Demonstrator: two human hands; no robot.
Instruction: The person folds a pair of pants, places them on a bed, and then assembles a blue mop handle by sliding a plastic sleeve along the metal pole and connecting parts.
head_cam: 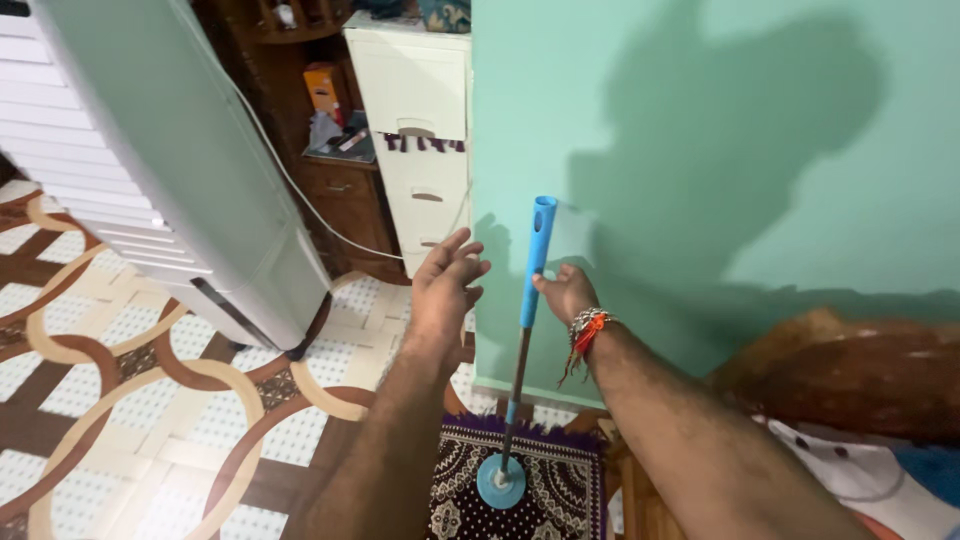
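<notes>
Blue plastic covers the top of the mop handle [534, 262], and the right hand [567, 291] is right beside it. The fingertips of that hand touch the blue part, but the fingers are not wrapped around it, so the grip is loose and wide. A bunch of orange and silver threads [585, 332] is tied on the right wrist.

The left hand [445, 283] is on the other side of the handle, near it but not touching. Its fingers are spread out and its grip is wide, with nothing in it.

The mop stands almost straight up between the two hands. Below the blue part, the pole turns dark and thin. It goes down to a round blue mop head [501, 482], which sits on a small dark rug [560, 490] with a white pattern.

Behind the mop is a green wall [720, 150] with a big shadow on it. The floor [120, 400] to the left has brown and cream curvy shapes. A tall white cooler [170, 170] stands on that floor, and a white cord [300, 190] hangs down beside it. Farther back is a cream set of drawers [415, 140] next to a brown wooden cupboard [335, 190]. At the right, low down, there is a brown cushion [850, 370] and a white cloth with spots [860, 470].
</notes>
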